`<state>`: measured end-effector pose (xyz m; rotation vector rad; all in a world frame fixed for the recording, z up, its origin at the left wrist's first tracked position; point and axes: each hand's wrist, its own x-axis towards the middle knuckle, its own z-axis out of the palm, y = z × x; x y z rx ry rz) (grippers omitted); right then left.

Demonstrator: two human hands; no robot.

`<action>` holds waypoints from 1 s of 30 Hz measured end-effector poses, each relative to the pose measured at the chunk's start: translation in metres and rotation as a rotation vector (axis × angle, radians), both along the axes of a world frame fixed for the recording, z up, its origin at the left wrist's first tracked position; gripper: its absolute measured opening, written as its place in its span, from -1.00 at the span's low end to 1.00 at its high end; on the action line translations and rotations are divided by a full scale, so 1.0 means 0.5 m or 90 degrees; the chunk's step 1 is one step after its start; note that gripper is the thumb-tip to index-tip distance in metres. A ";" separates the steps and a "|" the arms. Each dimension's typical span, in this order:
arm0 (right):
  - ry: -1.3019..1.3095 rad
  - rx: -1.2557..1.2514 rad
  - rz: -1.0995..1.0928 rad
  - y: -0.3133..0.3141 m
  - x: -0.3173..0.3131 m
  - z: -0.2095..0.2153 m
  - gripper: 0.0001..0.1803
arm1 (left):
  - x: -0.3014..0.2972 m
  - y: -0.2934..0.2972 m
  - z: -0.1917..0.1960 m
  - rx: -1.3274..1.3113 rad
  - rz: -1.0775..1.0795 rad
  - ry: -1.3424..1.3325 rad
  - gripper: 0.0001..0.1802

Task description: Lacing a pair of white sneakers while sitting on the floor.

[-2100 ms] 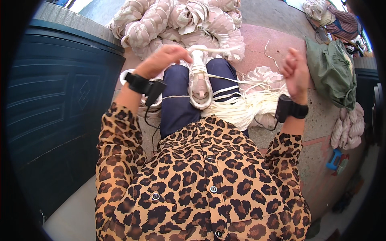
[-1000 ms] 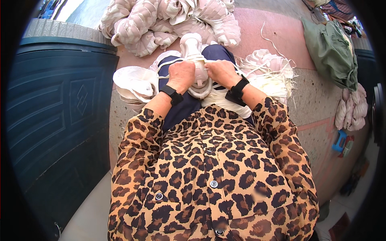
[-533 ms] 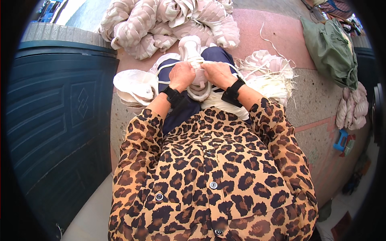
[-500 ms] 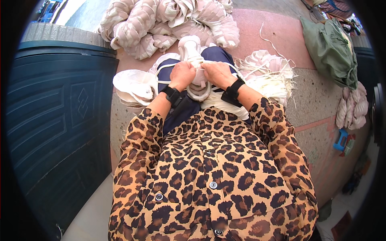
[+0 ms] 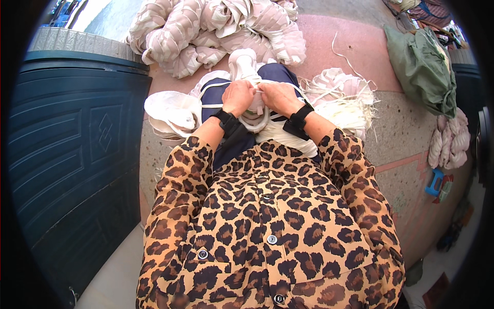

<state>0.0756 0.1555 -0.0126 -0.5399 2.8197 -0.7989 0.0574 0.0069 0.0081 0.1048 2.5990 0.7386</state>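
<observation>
A pale pink and white shoe upper point(image 5: 243, 61) lies between my knees, its toe pointing away from me. My left hand point(image 5: 239, 97) is closed over the laced part, pinching the white shoelace point(image 5: 215, 84). Beside it my right hand point(image 5: 279, 96) also pinches the lace, fingertips close to the left ones. Loose lace loops out to both sides of the upper. My hands hide part of the eyelets. A bunch of cream laces point(image 5: 289, 140) lies across my lap, below my right wrist.
Stacked white and pink uppers point(image 5: 171, 110) lie at my left. To my right is a pile of uppers with laces point(image 5: 339, 92). Large bundles of uppers point(image 5: 216, 31) fill the floor ahead. A green sack point(image 5: 424, 72) stands at far right, a dark blue door point(image 5: 77, 144) at left.
My left hand has shifted slightly right, nearer my right hand. The upper's toe sits a little lower in view. Both hands keep their pinch on the lace.
</observation>
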 end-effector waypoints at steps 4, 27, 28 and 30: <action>0.012 0.019 0.011 0.000 0.003 0.008 -0.85 | 0.015 -0.007 -0.001 -0.085 -0.080 0.086 -0.79; -0.134 -0.076 0.018 -0.008 -0.022 0.006 -0.71 | -0.027 -0.053 -0.023 0.474 0.247 -0.376 -0.84; -0.165 -0.060 0.011 -0.008 -0.026 0.010 -0.69 | -0.029 -0.048 -0.017 0.301 0.121 -0.195 -0.82; -0.152 -0.144 0.005 0.022 -0.047 0.017 -0.69 | -0.031 -0.034 0.016 0.128 -0.009 -0.017 -0.79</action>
